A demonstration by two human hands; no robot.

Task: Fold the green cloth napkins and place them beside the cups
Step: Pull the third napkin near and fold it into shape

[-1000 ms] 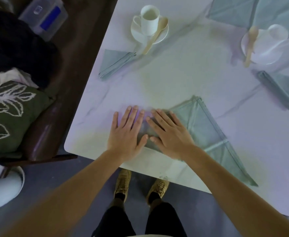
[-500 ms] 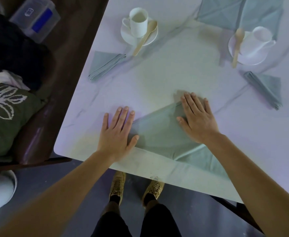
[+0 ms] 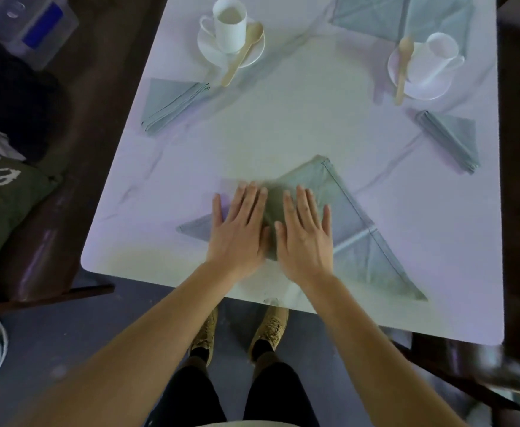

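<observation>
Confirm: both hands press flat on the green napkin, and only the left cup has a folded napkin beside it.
Wrong: in the head view the right cup has its right folded napkin too, the left cup its left folded napkin. Left hand and right hand press the green napkin.

A single view is given, taken from a wide-angle camera worn on the head. It is aimed forward and steeply down, so that the white surface (image 3: 283, 124) is seen close and almost from above. The left hand (image 3: 237, 232) and right hand (image 3: 305, 238) are framed near the middle, the shoes (image 3: 269, 329) are seen directly below the near edge, and the left cup (image 3: 230, 26) and right cup (image 3: 437, 53) are caught along the top edge
</observation>
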